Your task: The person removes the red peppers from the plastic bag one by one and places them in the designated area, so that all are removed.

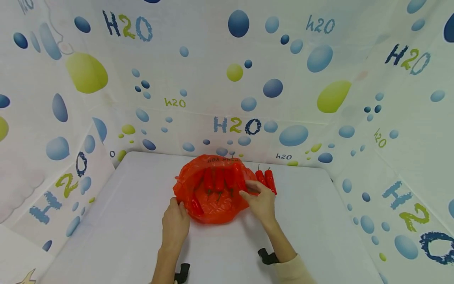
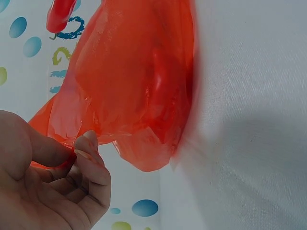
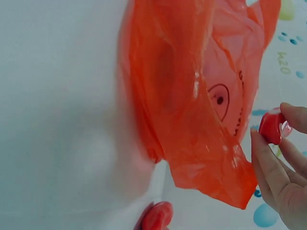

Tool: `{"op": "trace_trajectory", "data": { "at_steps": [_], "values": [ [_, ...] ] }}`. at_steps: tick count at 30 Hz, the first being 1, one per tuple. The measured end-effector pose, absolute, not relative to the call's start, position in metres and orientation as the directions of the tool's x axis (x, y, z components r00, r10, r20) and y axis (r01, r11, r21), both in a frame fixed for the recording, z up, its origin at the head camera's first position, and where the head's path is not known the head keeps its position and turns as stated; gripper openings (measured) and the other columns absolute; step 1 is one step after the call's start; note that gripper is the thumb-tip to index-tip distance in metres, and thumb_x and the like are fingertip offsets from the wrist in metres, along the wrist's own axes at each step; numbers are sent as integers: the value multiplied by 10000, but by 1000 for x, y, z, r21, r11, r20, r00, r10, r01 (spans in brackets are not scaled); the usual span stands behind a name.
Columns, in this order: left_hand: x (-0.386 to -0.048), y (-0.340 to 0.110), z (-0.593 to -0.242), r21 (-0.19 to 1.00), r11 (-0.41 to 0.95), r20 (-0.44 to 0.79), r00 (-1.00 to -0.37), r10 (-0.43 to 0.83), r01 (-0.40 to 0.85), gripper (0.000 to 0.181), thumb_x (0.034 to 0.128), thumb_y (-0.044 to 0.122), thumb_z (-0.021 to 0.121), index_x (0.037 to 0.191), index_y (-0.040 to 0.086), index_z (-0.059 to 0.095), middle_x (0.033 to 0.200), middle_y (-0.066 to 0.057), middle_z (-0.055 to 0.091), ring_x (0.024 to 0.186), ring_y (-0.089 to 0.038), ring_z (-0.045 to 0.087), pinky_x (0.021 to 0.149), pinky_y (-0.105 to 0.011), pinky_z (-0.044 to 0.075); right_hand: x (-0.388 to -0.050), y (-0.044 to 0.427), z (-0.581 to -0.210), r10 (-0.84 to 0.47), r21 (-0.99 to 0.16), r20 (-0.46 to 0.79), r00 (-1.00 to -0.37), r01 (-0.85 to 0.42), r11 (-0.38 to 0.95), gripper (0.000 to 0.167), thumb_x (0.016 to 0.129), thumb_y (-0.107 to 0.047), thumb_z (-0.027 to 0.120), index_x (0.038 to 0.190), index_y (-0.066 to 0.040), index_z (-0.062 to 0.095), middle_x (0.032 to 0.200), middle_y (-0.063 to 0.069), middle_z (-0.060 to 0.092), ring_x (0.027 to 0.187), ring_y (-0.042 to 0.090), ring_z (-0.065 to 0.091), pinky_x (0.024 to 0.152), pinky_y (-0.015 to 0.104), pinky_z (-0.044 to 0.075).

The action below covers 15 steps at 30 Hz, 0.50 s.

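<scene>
A red plastic bag (image 1: 223, 213) lies on the white table with its mouth spread. Several red chili peppers (image 1: 208, 180) are inside it, some with dark stems showing. At the bag's left edge, my left hand (image 1: 175, 223) pinches the thin plastic between thumb and fingers. My right hand (image 1: 262, 201) holds a red chili pepper (image 3: 271, 128) by one end, over the right side of the bag's mouth. In the left wrist view, a hanging chili pepper (image 2: 61, 14) shows above the bag, its stem end down.
Just right of the bag, two more red chili peppers (image 1: 270, 181) lie on the white table (image 1: 319, 228). A wall covering (image 1: 198, 79) with printed bubbles and lettering stands behind and on both sides. Black camera mounts (image 1: 267, 257) sit by the wrists.
</scene>
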State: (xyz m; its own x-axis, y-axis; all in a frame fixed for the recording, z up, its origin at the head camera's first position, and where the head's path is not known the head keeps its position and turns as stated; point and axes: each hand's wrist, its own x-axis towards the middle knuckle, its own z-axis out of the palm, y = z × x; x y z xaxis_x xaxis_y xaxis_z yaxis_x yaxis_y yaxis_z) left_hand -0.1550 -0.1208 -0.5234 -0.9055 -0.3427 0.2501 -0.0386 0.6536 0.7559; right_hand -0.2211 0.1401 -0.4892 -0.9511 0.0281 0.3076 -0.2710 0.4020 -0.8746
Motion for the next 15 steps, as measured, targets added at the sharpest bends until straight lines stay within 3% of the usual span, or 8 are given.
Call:
{"op": "trace_trajectory", "data": {
  "at_steps": [9,15],
  "values": [
    [-154,-121,-524,751,658,246,-903,-351,-51,137,1064,65,481,1040,-66,508,825,-187,594,717,-347,598,658,-489,517,-227,161,-480,99,-887,290,-952,-228,401,394,897,-175,841,1262,-73,733,1180,78,757,1088,253,729,873,407,598],
    [-154,-120,-524,751,659,248,-904,-348,-48,135,1066,66,480,1049,-66,508,824,-179,591,714,-332,592,665,-490,528,-236,179,-479,151,-890,280,-948,-197,412,392,907,-174,831,1271,-72,730,1199,108,751,1090,269,734,825,390,607]
  ]
}}
